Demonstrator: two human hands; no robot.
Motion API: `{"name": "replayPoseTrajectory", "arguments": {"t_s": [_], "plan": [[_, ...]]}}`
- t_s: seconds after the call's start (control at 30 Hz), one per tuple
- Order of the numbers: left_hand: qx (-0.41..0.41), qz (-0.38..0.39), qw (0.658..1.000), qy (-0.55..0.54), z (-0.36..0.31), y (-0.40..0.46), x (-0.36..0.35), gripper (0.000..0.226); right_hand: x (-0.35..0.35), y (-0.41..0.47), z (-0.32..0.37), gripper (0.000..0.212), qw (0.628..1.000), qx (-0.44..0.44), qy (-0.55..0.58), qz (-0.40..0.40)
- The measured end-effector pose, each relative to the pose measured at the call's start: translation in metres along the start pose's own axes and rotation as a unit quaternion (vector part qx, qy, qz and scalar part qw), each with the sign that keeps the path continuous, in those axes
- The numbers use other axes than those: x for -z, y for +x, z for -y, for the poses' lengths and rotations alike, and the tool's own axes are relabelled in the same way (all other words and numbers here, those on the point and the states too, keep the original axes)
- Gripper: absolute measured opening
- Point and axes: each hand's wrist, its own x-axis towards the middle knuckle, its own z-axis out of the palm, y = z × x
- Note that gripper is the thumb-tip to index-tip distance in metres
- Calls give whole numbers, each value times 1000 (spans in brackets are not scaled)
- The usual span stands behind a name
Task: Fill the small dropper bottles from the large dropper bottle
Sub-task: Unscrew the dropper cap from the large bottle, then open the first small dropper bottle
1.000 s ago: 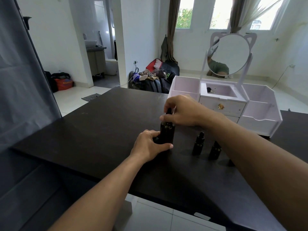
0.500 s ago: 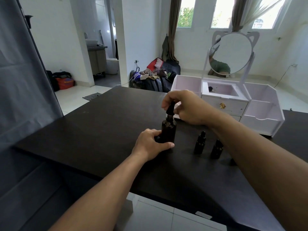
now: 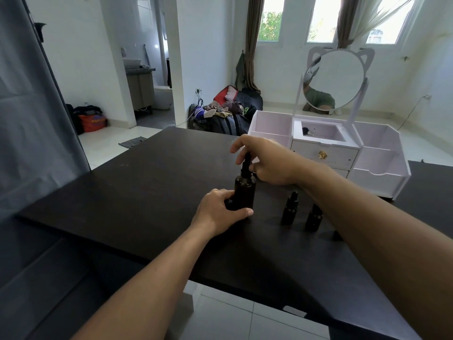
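A large dark dropper bottle (image 3: 245, 191) stands upright in the middle of the black table (image 3: 137, 192). My left hand (image 3: 219, 212) grips its lower body from the left. My right hand (image 3: 267, 160) pinches its black dropper cap (image 3: 246, 164) from above and the right. Two small dark dropper bottles (image 3: 290, 209) (image 3: 314, 217) stand capped to the right of the large one, under my right forearm. A third dark shape behind my forearm is mostly hidden.
A white vanity organiser (image 3: 362, 160) with a round cat-ear mirror (image 3: 334, 79) and a small drawer sits at the back right of the table. The table's near edge runs diagonally below my arms. Bags lie on the floor beyond the table.
My right hand has risen a little at the cap, so more of the bottle's neck and dropper cap shows. My left hand keeps its hold on the bottle.
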Motion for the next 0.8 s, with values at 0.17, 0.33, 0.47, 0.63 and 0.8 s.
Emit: {"name": "replayPoseTrajectory", "arguments": {"t_s": [0.17, 0.33, 0.47, 0.63, 0.8], "plan": [[-16, -3, 1000, 22, -2, -4, 0, 61, 1, -9, -1, 62, 999, -20, 26, -20], [-14, -16, 997, 71, -3, -5, -2, 72, 6, -20, -4, 57, 998, -36, 23, -51], [51, -78, 984, 150, -17, -19, -4, 59, 16, -33, -14, 35, 995, -78, -51, -44], [70, -60, 989, 113, -36, -36, -19, 31, 25, -54, -23, 20, 977, -138, -158, 26], [19, -36, 996, 77, -40, -42, -30, 23, 19, -68, -30, 22, 968, -149, -191, 66]]}}
